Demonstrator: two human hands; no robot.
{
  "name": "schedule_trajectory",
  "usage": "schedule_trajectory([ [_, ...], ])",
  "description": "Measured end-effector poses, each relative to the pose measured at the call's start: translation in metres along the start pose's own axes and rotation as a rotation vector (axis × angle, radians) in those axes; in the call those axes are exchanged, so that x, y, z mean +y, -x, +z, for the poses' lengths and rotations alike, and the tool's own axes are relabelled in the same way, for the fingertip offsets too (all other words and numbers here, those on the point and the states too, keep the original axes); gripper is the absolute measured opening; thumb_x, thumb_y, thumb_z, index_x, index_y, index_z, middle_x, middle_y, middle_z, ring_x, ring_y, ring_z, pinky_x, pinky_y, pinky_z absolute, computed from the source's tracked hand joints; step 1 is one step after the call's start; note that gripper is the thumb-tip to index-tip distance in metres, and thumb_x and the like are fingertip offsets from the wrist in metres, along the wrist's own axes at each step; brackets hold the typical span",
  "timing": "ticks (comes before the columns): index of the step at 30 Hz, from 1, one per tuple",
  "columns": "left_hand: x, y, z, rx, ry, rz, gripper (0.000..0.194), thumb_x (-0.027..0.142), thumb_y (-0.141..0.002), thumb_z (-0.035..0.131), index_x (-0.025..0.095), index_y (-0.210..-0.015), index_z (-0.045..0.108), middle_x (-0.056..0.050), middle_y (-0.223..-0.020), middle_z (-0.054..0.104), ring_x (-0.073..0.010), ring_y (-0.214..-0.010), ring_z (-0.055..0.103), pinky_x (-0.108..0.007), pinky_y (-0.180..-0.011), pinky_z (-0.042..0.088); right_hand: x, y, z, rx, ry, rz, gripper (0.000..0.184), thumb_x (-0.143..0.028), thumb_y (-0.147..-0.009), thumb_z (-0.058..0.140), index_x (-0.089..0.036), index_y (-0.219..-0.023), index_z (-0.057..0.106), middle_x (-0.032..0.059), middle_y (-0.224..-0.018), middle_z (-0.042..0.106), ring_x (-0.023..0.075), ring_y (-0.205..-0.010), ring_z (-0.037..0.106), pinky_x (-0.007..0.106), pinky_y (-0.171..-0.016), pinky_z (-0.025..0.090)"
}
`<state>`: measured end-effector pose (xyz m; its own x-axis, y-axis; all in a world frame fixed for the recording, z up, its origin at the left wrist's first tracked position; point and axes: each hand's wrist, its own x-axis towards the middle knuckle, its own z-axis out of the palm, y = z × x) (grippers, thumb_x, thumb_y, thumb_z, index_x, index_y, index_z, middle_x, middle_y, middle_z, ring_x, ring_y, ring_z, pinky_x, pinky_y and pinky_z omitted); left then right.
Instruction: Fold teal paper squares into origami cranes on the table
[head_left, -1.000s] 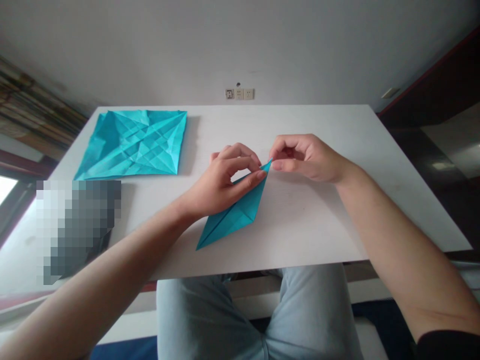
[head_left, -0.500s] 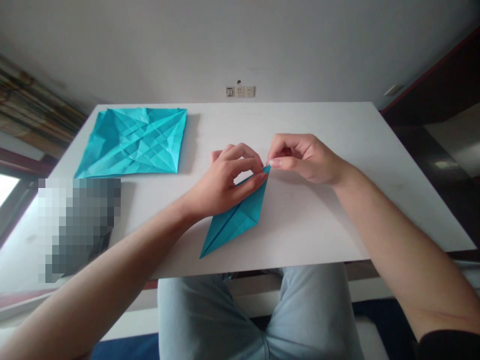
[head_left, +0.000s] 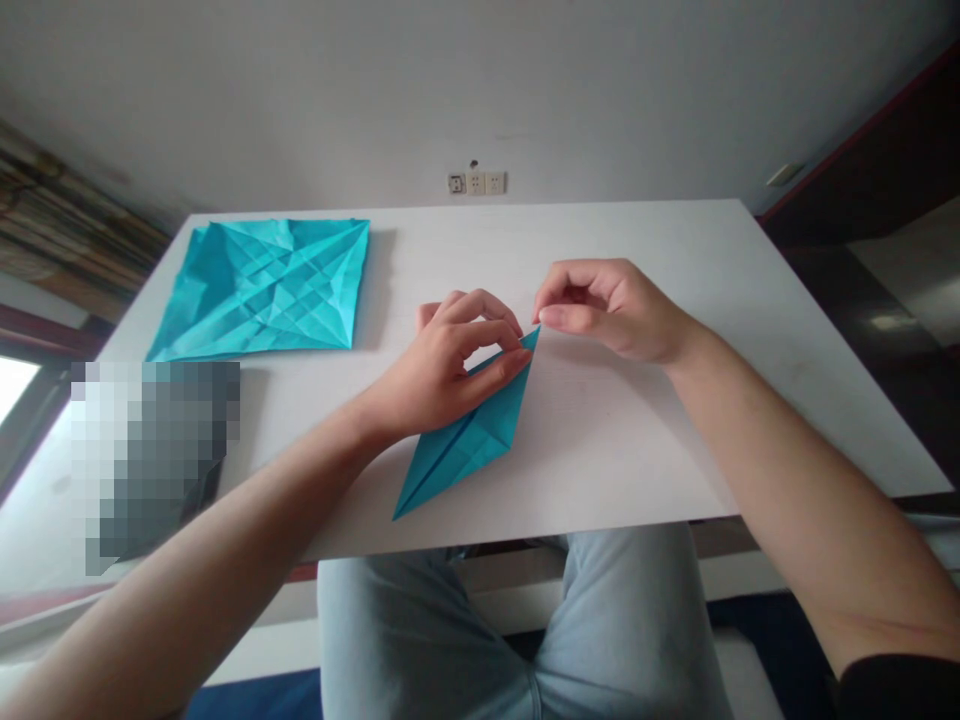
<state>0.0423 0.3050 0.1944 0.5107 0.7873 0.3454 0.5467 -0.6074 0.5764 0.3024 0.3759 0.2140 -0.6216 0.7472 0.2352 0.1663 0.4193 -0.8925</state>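
Observation:
A teal sheet of origami paper (head_left: 480, 430), folded into a narrow diamond, lies slantwise near the front edge of the white table (head_left: 637, 440). Its lower tip points toward me and its far tip points up and right. My left hand (head_left: 465, 365) is closed on the upper part of the paper, thumb on top, and covers its left side. At the far tip, my right hand (head_left: 592, 305) pinches thumb and forefinger together on the very point of the paper.
A larger creased teal sheet (head_left: 277, 285) lies at the table's back left. In front of it is a blurred-out object (head_left: 165, 460). Wall sockets (head_left: 476, 183) sit behind the table, and a patterned curtain (head_left: 67, 220) hangs at left.
Both hands stay at the same places on the folded paper. The whole view has shifted very slightly; the right fingers sit a touch higher at the tip.

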Motion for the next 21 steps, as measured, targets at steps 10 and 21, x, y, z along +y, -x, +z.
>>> schedule_trajectory([
  [10,-0.001,0.001,0.005,0.007,-0.003,-0.016,0.025,0.041,-0.119,0.067,0.024,-0.106,0.079,-0.010,-0.135,0.078,-0.0282,-0.129,0.071,-0.050,-0.111,0.043,0.006,-0.002,0.004,-0.040,-0.027,0.028,0.049,-0.068,-0.092,0.098,-0.023,-0.087,0.078,0.0019,-0.084,0.073,0.0183,-0.078,0.058,0.035,-0.071,0.045],
  [21,-0.006,-0.002,0.011,0.063,0.018,-0.107,0.026,0.043,-0.119,0.066,0.024,-0.109,0.081,-0.010,-0.131,0.080,-0.0269,-0.124,0.074,-0.049,-0.113,0.048,0.010,0.001,0.000,-0.074,0.098,0.071,0.058,-0.082,-0.091,0.093,-0.025,-0.099,0.083,0.0006,-0.082,0.068,0.0182,-0.076,0.054,0.033,-0.067,0.041],
])
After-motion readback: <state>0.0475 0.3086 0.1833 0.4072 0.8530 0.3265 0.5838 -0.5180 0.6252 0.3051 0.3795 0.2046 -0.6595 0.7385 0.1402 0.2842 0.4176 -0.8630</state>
